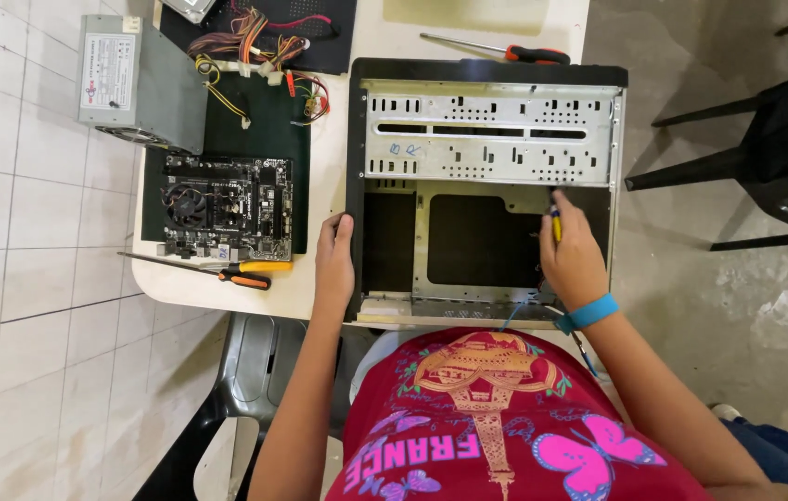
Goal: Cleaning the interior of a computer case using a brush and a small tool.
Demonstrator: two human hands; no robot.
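**Open PC case on table, both hands at it**

Computer case (491,139): black shell, bare grey metal inside, side panel off, lying flat on the white table (338,158). Perforated drive cage across the far half, motherboard tray stripped.

Left hand (334,260) rests on the case's left wall, fingers curled loosely over the edge. Right hand (572,255) is inside the case near the right wall, fingers closed round a yellow-handled screwdriver (555,221), tip pointing toward the drive cage. Blue wristband (589,313) on that wrist.

Count on table: one motherboard (227,206) on a dark green mat (259,121), one grey power supply (139,82) with cable bundle (255,56), three other screwdrivers: two by the motherboard (222,270), one beyond the case (496,49).
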